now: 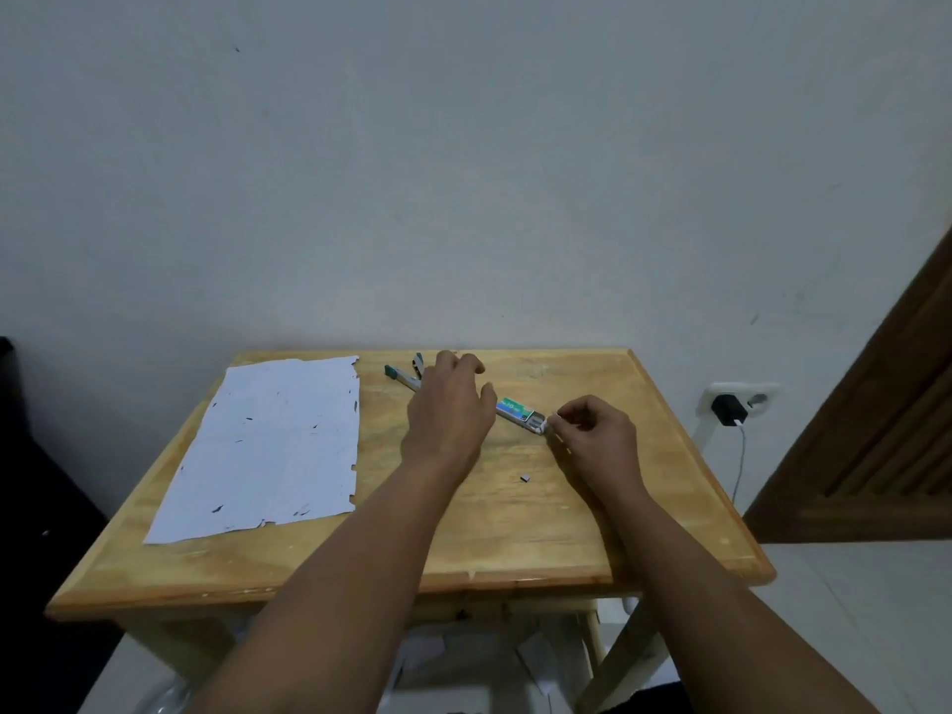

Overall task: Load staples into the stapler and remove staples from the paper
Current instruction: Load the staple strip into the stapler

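The stapler, green-tipped and swung open, lies at the upper middle of the frame. Right of it sits a small staple box, green-labelled, its tray slid out. The white paper, edges torn, lies flat at left, flecked with dark marks.

Dim, soft, slightly blurry; wide-angle edges bend.

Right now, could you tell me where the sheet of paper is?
In the head view, the paper lies flat on the left part of the wooden table, left of the left hand.
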`<state>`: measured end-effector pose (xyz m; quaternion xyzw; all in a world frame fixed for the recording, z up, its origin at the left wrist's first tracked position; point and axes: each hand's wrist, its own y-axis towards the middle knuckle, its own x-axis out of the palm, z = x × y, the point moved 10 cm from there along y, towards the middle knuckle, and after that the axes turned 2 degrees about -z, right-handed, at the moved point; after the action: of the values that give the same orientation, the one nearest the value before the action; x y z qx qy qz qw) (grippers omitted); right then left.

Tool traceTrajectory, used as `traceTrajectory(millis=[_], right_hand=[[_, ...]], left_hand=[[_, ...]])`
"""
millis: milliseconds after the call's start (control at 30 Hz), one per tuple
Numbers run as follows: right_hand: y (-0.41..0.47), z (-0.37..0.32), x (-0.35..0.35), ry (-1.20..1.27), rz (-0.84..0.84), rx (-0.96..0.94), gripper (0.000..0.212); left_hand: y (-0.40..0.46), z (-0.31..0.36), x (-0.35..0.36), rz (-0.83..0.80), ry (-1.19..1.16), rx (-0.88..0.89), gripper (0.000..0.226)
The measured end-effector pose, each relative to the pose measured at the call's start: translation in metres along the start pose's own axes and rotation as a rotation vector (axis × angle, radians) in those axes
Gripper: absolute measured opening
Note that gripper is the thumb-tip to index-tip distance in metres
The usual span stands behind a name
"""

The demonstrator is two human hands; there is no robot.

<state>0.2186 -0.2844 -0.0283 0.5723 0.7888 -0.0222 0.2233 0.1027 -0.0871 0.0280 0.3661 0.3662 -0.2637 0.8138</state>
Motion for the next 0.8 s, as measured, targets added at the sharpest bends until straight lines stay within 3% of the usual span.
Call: traceTrajectory(millis=[167, 333, 433, 533, 800], right_hand=[[-0.002, -0.002, 0.001, -0.024, -0.033, -0.007, 0.006], [0.000, -0.002, 0.001, -0.021, -0.042, -0.020, 0.009], [0.004, 0.001, 0.010, -0.027, -0.122, 0.022, 0.023], [0.008, -0.003, 0.024, 0.027, -0.213, 0.071, 0.017], [0.002, -0.062, 0.067, -0.209, -0.448, -0.147, 0.010]], left_hand=[[-0.010, -0.044, -0.017, -0.077, 0.165, -0.058, 0.037], [-0.030, -0.077, -0.013, -0.240, 0.166, -0.213, 0.066], [-0.036, -0.082, -0.011, -0.246, 0.126, -0.219, 0.043], [-0.036, -0.080, -0.013, -0.229, 0.122, -0.189, 0.018], [-0.047, -0.082, -0.017, -0.256, 0.069, -0.100, 0.016]])
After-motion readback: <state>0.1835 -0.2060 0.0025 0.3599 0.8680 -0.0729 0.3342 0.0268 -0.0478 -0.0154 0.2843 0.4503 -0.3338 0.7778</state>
